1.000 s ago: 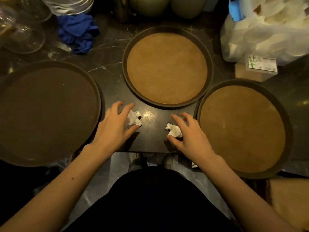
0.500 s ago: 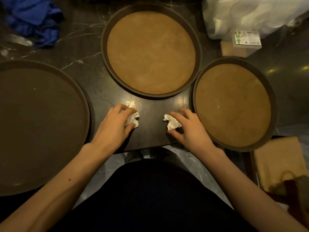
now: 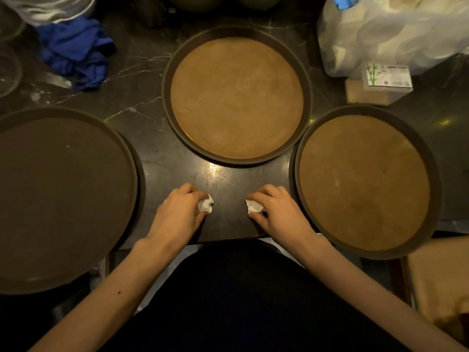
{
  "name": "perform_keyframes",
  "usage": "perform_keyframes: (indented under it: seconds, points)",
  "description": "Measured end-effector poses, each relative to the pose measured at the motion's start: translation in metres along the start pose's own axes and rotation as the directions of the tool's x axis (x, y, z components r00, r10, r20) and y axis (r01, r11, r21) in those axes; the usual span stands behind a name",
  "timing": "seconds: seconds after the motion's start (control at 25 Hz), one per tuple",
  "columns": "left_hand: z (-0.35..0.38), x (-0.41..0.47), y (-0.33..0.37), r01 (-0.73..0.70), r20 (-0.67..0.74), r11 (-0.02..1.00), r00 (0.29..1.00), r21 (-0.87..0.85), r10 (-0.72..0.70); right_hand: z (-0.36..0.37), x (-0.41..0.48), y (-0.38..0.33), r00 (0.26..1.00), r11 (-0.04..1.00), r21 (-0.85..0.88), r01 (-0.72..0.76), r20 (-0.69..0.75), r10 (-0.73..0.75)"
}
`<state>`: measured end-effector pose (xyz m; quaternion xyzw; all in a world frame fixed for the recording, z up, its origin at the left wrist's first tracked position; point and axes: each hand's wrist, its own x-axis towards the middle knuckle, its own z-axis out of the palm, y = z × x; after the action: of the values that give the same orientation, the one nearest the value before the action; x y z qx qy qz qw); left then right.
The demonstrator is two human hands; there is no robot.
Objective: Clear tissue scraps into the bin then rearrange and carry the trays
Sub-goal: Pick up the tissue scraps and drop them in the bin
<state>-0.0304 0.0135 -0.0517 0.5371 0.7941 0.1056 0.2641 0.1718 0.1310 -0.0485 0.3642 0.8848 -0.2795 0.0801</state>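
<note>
Three round trays lie on a dark marble counter [image 3: 142, 102]: a large dark tray [image 3: 63, 194] at the left, a tan-lined tray [image 3: 237, 97] in the middle back, and another tan-lined tray [image 3: 365, 181] at the right. My left hand [image 3: 177, 214] is closed around a crumpled white tissue scrap [image 3: 206, 205] near the counter's front edge. My right hand [image 3: 276, 212] pinches a second white tissue scrap [image 3: 253, 207] just left of the right tray. No bin is in view.
A crumpled blue cloth [image 3: 76, 52] lies at the back left beside glassware [image 3: 10, 69]. A white plastic bag [image 3: 390, 31] and a small box with a bamboo label [image 3: 385, 78] sit at the back right. A brown paper bag [image 3: 441, 283] stands below the right tray.
Both hands have curled their fingers tighter over the two tissue scraps, taking hold of them. The view has tilted back up a little.
</note>
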Motion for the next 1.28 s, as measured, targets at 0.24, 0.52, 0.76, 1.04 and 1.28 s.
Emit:
perform_keyframes:
  seconds: [0.24,0.52,0.76,1.04,1.28]
  points:
    - [0.003,-0.003,-0.001,-0.007,-0.004,1.000,1.000,0.025,0.007,0.000,0.006,-0.001,1.000,1.000,0.007,0.012,0.002,-0.012]
    - [0.003,-0.008,-0.003,-0.040,-0.027,0.999,0.999,-0.007,0.040,0.005,0.001,-0.004,0.996,0.998,0.055,-0.038,-0.079,0.042]
    - [-0.004,-0.017,0.002,-0.087,-0.078,0.989,0.994,-0.116,0.079,0.004,-0.013,-0.009,0.975,0.988,0.135,-0.078,-0.196,0.103]
    - [-0.007,-0.028,0.014,-0.236,-0.141,0.936,0.969,-0.263,0.204,-0.005,-0.052,-0.034,0.874,0.940,0.316,-0.126,-0.414,0.256]
    - [0.001,-0.053,0.047,-0.343,-0.205,0.881,0.935,-0.324,0.289,-0.007,-0.098,-0.038,0.811,0.901,0.413,-0.130,-0.479,0.336]
